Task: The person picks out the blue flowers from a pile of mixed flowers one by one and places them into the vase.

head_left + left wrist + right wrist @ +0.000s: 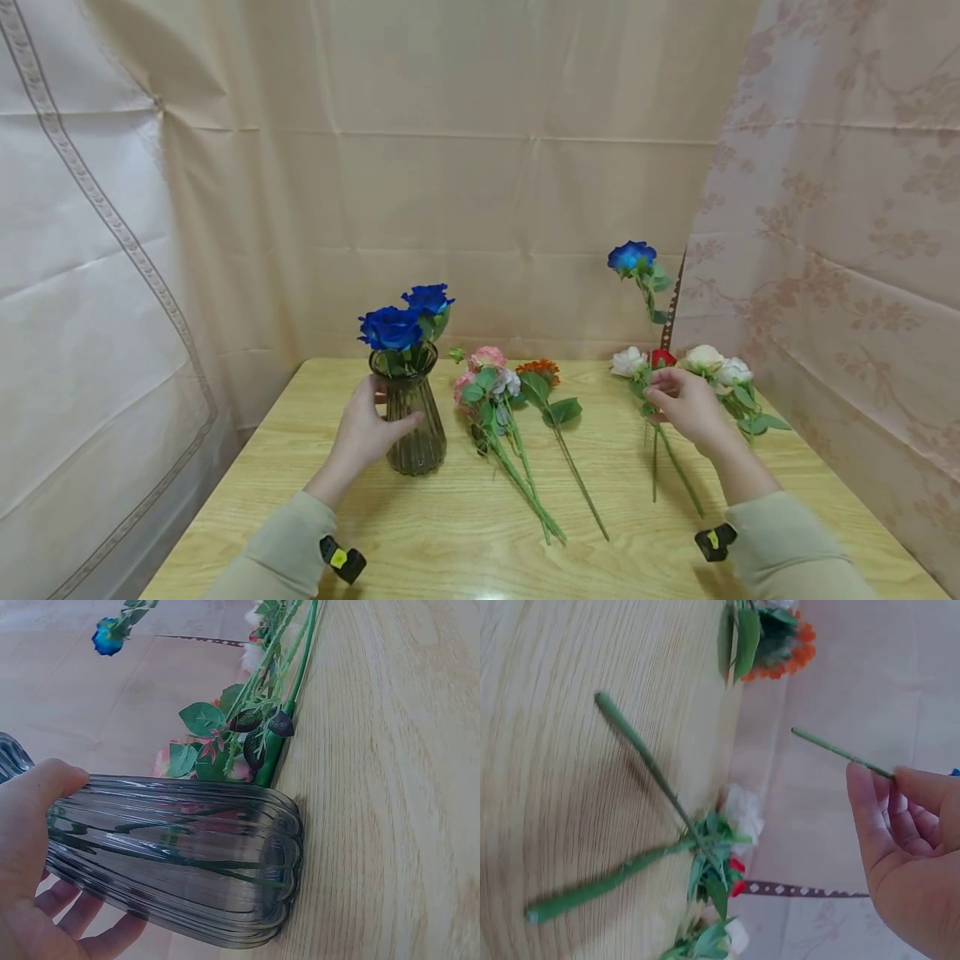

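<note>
A ribbed smoky glass vase (417,425) stands upright on the table, holding two blue roses (390,328) whose stems show through the glass in the left wrist view. My left hand (372,427) grips the vase from its left side, thumb across the front and fingers behind. On the right, my right hand (688,405) pinches the stem of another blue rose (632,256) between thumb and fingertips, its bloom up. The stem's lower end (821,742) hangs free of the table in the right wrist view.
Pink and pale flowers (487,375) lie right of the vase, beside an orange flower (542,372). White flowers (703,358) and a red flower (662,358) lie at the right back, stems toward the front. Curtains hang behind the wooden table (465,575).
</note>
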A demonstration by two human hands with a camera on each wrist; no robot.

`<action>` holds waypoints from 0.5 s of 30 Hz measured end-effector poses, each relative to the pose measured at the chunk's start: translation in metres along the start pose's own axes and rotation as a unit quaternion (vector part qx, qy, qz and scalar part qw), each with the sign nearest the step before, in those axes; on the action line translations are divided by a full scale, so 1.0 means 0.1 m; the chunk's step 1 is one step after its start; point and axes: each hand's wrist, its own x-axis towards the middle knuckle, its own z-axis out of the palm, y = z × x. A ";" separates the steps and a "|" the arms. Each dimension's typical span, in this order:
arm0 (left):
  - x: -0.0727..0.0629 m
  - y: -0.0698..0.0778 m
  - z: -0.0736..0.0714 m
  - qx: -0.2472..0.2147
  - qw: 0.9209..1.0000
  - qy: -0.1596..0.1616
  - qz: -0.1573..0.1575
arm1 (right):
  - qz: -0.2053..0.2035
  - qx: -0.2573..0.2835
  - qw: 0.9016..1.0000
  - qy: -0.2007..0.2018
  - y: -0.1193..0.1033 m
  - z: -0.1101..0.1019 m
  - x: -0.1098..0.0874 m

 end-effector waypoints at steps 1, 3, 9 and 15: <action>0.00 0.00 0.00 0.000 1.000 0.000 0.000 | -0.002 0.006 1.000 -0.004 -0.01 0.02 0.00; 0.00 0.00 0.00 0.000 1.000 0.000 -0.004 | -0.006 0.017 1.000 -0.013 -0.03 0.05 0.00; 0.00 0.00 0.01 0.001 1.000 0.000 0.001 | -0.016 0.051 0.998 -0.030 -0.07 0.17 0.01; 0.00 -0.01 0.01 -0.003 1.000 -0.002 0.002 | -0.024 0.064 0.997 -0.036 -0.11 0.32 0.00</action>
